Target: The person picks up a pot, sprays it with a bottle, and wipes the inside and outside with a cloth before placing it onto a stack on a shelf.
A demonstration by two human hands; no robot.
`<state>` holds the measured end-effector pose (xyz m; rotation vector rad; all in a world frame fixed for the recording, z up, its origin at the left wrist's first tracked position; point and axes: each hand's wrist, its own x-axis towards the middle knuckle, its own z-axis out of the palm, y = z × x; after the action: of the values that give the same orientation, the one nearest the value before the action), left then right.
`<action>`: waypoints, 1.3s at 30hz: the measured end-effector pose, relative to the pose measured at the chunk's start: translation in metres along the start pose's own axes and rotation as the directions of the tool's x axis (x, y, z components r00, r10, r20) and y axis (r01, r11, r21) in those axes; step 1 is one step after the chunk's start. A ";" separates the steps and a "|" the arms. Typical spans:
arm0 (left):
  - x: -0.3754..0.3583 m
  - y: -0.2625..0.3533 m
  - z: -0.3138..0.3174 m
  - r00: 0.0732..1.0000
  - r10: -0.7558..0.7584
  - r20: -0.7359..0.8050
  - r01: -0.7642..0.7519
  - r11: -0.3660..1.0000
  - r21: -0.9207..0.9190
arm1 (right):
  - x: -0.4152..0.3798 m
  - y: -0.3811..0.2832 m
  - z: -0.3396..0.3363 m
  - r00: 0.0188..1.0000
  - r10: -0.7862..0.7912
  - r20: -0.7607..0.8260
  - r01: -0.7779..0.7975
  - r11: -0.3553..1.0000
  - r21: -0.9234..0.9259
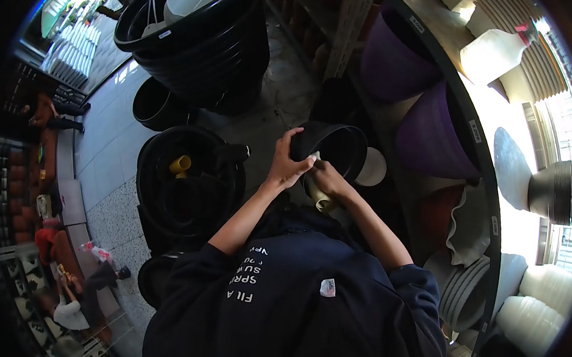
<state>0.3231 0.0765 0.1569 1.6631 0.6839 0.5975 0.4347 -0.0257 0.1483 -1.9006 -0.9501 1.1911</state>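
A black plant pot (354,135) is tipped on its side in front of me, its round mouth facing right. My left hand (288,162) is wrapped round its near left side, thumb toward the rim and fingers along the outer wall. My right hand (328,179) is closed at the near edge of the pot, close to the left thumb. It grips a pale yellow, cloth-like piece (323,202); one end hangs below the fist and a light tip shows above it. Just right of the pot is a white round disc (371,167).
To the left stands a large black tub (144,190) with a yellow cup-like item (180,164) inside. Tall stacked black pots (195,67) rise beyond it. Shelves on the right hold purple pots (431,131) and a white bottle (493,57). Other people (69,309) are at far left.
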 end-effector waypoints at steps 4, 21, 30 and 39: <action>-0.012 0.007 -0.010 0.995 0.037 -0.090 -0.042 0.998 -0.050 | -0.008 -0.053 -0.002 0.982 0.119 0.148 -0.189 0.694 0.695; -0.021 0.003 -0.073 0.971 -0.156 -0.180 0.039 0.850 -0.525 | -0.026 -0.086 -0.043 0.998 0.031 0.054 -0.061 0.288 0.956; -0.048 0.001 -0.038 0.999 -0.035 -0.016 0.027 0.926 -0.376 | 0.036 -0.050 0.050 0.955 0.162 -0.250 0.046 0.749 0.661; -0.012 0.025 -0.025 0.932 0.032 0.361 -0.055 0.997 0.053 | -0.032 -0.047 -0.022 0.987 0.022 0.159 -0.107 0.827 0.551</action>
<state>0.3002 0.0817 0.1861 1.7892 0.4020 0.2898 0.4349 -0.0336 0.2089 -1.3926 -0.5201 1.4729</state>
